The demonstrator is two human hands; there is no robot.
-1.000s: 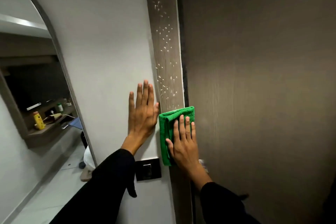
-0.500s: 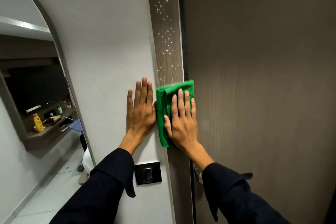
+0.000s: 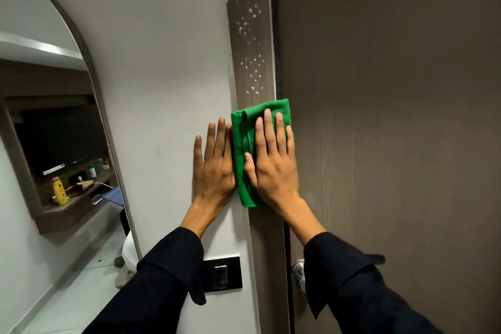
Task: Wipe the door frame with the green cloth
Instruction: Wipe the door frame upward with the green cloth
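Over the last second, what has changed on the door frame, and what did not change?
The right hand slid the green cloth up the door frame, clearing the lower white specks; specks remain above. The left hand stayed flat on the wall, and the cloth stayed pressed under the open palm.

In the arched opening at your left you see a brown shelf (image 3: 67, 211) fixed to the wall. On it stands a yellow bottle (image 3: 59, 190) with a red cap, upright, near the front edge. Just beside it lies a brown paper item (image 3: 78, 187), and a white cable (image 3: 104, 184) runs over the shelf. Further back stands a small white container with green lid (image 3: 92, 171). Below is the pale tiled floor (image 3: 67, 293).
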